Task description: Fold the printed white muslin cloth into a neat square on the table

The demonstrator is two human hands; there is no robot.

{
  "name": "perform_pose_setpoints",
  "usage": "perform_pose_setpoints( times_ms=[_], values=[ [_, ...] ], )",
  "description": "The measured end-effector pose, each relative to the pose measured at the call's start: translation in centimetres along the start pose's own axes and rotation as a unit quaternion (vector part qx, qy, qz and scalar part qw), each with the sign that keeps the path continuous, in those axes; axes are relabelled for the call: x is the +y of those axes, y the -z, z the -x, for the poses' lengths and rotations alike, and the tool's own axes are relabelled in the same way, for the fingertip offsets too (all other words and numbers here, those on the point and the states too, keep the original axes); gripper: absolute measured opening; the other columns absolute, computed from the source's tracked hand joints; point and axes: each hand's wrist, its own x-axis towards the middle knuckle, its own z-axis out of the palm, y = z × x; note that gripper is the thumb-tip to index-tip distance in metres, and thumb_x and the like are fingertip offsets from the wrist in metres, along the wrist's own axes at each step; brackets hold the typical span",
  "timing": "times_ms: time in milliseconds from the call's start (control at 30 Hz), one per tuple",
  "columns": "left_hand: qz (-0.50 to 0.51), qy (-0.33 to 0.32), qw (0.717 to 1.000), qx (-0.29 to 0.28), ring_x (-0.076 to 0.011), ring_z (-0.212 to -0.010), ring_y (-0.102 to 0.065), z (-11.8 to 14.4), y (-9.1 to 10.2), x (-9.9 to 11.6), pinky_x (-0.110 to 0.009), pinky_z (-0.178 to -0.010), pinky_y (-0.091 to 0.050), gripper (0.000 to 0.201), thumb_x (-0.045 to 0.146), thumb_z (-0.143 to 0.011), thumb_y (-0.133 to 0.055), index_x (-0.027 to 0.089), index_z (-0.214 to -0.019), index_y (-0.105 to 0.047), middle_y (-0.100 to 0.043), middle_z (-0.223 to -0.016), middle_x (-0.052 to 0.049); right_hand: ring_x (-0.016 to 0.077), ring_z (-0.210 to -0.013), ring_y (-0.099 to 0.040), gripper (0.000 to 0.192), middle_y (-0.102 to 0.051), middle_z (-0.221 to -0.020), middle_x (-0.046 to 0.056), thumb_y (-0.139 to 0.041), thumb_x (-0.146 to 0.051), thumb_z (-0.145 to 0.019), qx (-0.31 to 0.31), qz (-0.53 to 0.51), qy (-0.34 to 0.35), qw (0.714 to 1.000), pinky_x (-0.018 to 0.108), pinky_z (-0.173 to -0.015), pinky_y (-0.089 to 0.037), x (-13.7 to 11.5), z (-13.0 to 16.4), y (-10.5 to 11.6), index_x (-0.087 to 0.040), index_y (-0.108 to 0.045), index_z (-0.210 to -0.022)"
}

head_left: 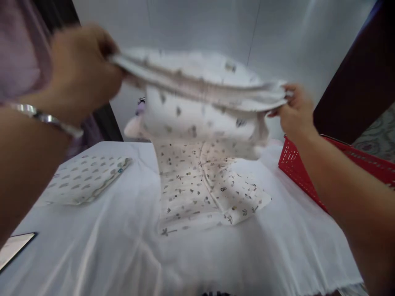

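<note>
A white printed garment is stretched above the table between my two hands, its gathered, waistband-like upper edge pulled taut and blurred by motion. My left hand is closed on the edge's left end, a silver bangle on its wrist. Lower down, my right hand pinches the right end, thumb and fingers pressed together. Beneath, a white cloth piece with small palm-tree prints lies spread on the table, a piped seam running through it. Its far part is hidden behind the raised garment; I cannot tell whether the two are joined.
A folded cloth with cloud prints lies at the left of the white-covered table. A dark-edged flat object shows at the lower left. A red perforated basket stands at the right, partly behind my right forearm. Grey panels rise behind.
</note>
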Motion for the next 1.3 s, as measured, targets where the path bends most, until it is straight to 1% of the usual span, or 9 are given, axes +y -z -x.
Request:
perform_pose_setpoints(
  times_ms=[100,200,267,467,700,867,1100,1200,1300],
  values=[
    [-0.065,0.029,0.989,-0.126,-0.0155,-0.082,-0.056,6.7,-2.9,-1.5,-0.026,-0.075,-0.038,0.039,0.044,-0.079,-0.048,0.013,-0.098,-0.061,-0.060,-0.083,0.000,0.0108,-0.063,-0.058,0.038,-0.059,-0.081,0.000,-0.046,-0.014,-0.085,-0.135,0.010,-0.114,0.984,0.026,-0.061,-0.051,-0.8,7.2,-0.5,-0.022,-0.044,-0.122],
    [-0.061,-0.008,0.910,-0.410,-0.0084,-0.060,-0.046,13.2,-6.7,-3.9,-0.023,-0.069,-0.035,0.032,0.044,-0.074,-0.057,0.013,-0.070,-0.059,-0.054,-0.059,0.004,0.0144,-0.073,-0.061,0.039,-0.063,-0.090,0.004,-0.043,-0.011,-0.082,-0.287,0.060,-0.224,0.929,0.027,-0.068,-0.051,-2.0,14.4,-1.4,-0.019,-0.051,-0.119],
    [0.042,-0.020,0.847,-0.530,-0.0098,-0.059,-0.044,16.5,-8.8,-4.4,-0.021,-0.061,-0.033,0.033,0.048,-0.066,-0.062,0.015,-0.066,-0.058,-0.056,-0.060,0.005,0.0160,-0.084,-0.061,0.033,-0.064,-0.097,0.004,-0.039,-0.007,-0.079,-0.372,0.014,-0.215,0.903,0.027,-0.073,-0.051,-3.3,18.7,-2.4,-0.020,-0.062,-0.099],
    [0.276,-0.052,0.850,-0.446,-0.0180,-0.080,-0.058,21.2,-12.1,2.8,-0.026,-0.070,-0.043,0.043,0.054,-0.078,-0.046,0.020,-0.098,-0.061,-0.064,-0.090,-0.003,0.0146,-0.083,-0.057,0.033,-0.062,-0.088,0.003,-0.039,-0.006,-0.076,-0.375,-0.163,-0.038,0.912,0.030,-0.075,-0.048,-9.9,26.2,-6.8,-0.021,-0.062,-0.093],
    [0.223,-0.143,0.892,-0.368,-0.0216,-0.099,-0.057,23.1,-17.1,11.3,-0.033,-0.082,-0.044,0.032,0.034,-0.085,-0.039,0.023,-0.111,-0.054,-0.061,-0.112,-0.007,0.0142,-0.081,-0.056,0.018,-0.058,-0.088,0.006,-0.043,-0.017,-0.082,-0.339,-0.315,-0.034,0.886,0.026,-0.074,-0.048,-15.8,27.7,-8.2,-0.019,-0.061,-0.086],
    [0.082,-0.082,0.908,-0.403,-0.0246,-0.087,-0.063,20.5,-20.5,9.9,-0.033,-0.073,-0.045,0.023,0.025,-0.081,-0.042,0.016,-0.085,-0.063,-0.067,-0.093,-0.013,0.0135,-0.077,-0.057,0.016,-0.059,-0.084,0.005,-0.048,-0.023,-0.084,-0.303,-0.319,-0.114,0.891,0.027,-0.071,-0.047,-15.3,29.1,-6.8,-0.020,-0.064,-0.083],
    [0.025,0.087,0.954,-0.287,-0.0298,-0.094,-0.059,13.1,-17.5,0.0,-0.035,-0.071,-0.043,0.043,0.043,-0.086,-0.030,0.013,-0.095,-0.061,-0.065,-0.099,-0.017,0.0155,-0.080,-0.060,0.015,-0.062,-0.084,0.002,-0.056,-0.024,-0.080,-0.216,-0.315,-0.190,0.904,0.027,-0.073,-0.048,-14.2,30.3,-6.3,-0.030,-0.067,-0.088],
    [0.105,0.090,0.940,-0.311,-0.0263,-0.094,-0.060,14.3,-17.0,1.3,-0.032,-0.072,-0.044,0.055,0.061,-0.081,-0.033,0.019,-0.108,-0.057,-0.067,-0.101,-0.011,0.0170,-0.069,-0.062,0.024,-0.063,-0.080,-0.002,-0.062,-0.026,-0.069,-0.225,-0.358,-0.160,0.892,0.028,-0.064,-0.050,-14.2,31.1,-8.8,-0.041,-0.067,-0.088],
    [0.190,0.049,0.908,-0.370,-0.0249,-0.094,-0.062,18.0,-18.2,6.1,-0.030,-0.073,-0.044,0.070,0.064,-0.075,-0.045,0.020,-0.129,-0.041,-0.064,-0.111,-0.011,0.0184,-0.067,-0.063,0.042,-0.064,-0.079,-0.006,-0.066,-0.025,-0.056,-0.254,-0.415,-0.127,0.864,0.028,-0.060,-0.050,-14.9,31.2,-11.4,-0.051,-0.065,-0.088]
  ],
)
